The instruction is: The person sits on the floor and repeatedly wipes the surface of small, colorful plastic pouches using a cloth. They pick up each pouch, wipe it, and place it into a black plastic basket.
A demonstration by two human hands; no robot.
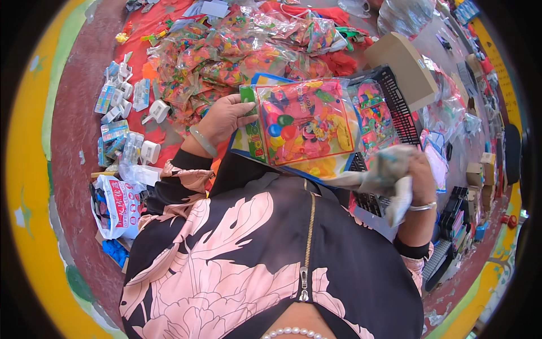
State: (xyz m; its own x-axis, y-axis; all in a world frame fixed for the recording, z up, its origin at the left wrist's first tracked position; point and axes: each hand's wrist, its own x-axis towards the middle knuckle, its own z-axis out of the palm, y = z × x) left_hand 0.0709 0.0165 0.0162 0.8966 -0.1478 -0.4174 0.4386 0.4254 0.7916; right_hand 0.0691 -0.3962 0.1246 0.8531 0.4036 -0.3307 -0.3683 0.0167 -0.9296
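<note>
My left hand [224,117] pinches the green header strip of a clear packet of colourful balloons [302,124], thumb on top, and tilts it above my lap. Beneath this packet lies a flat blue-edged piece [264,78], mostly covered. A crumpled greyish cloth [388,172] is bunched in my right hand [422,179], just off the packet's lower right corner; both are smeared by motion. Beside the packet stands a black slatted crate [400,104] with more colourful packets [370,110] inside.
A large heap of balloon packets [206,70] spreads on red cloth ahead. An open cardboard box [403,70] leans behind the crate. White plastic devices and small boxes [116,101] line the left, above a printed plastic bag [118,206]. Several boxes [483,169] stand at right.
</note>
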